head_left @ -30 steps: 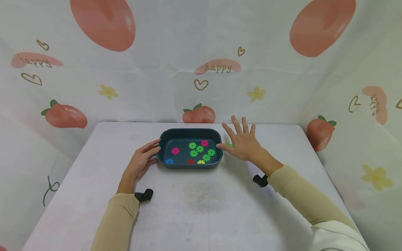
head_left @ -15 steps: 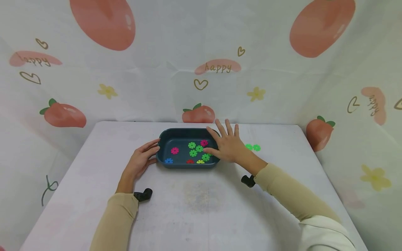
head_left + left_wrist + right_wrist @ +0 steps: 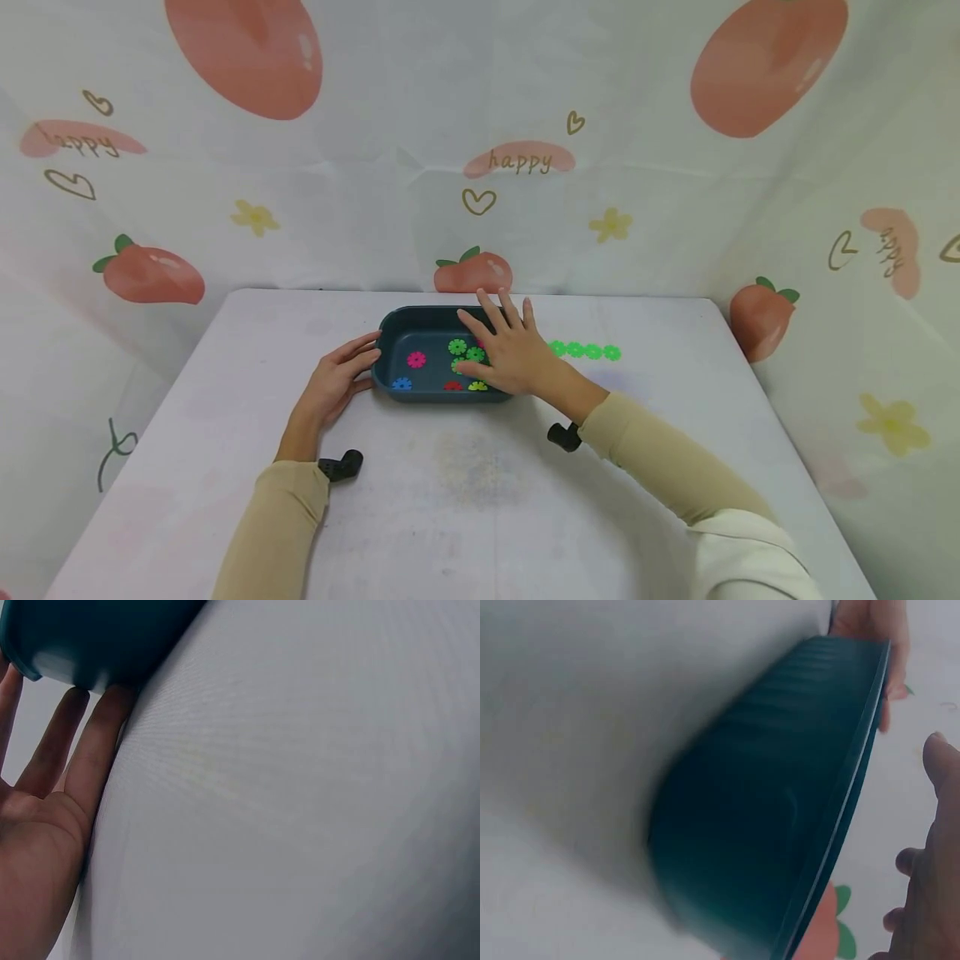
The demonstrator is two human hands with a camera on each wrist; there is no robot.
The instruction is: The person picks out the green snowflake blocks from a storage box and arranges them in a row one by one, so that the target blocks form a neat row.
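Note:
A dark teal plastic tub [image 3: 420, 320] stands on the table. My left hand [image 3: 333, 383] rests its fingertips against the tub's left end, and in the left wrist view straight fingers [image 3: 94, 750] touch its wall. My right hand [image 3: 513, 354] hovers over the tub's right part, fingers spread, with nothing seen in it. Small notched plastic discs lie inside: a pink disc [image 3: 416, 359], a blue disc [image 3: 402, 383], a red disc [image 3: 453, 386], a yellow disc [image 3: 477, 386] and green discs [image 3: 457, 346]. The right hand hides some of them.
A row of several green discs [image 3: 593, 352] lies on the white table [image 3: 465, 500], right of the tub. Behind the table hangs a white cloth [image 3: 360, 217] printed with fruit and hearts. A black camera mount sits at each wrist.
My right hand has moved left from beside the tub's right end to over its inside. The row of green discs it covered has come into view. My left hand stays at the tub.

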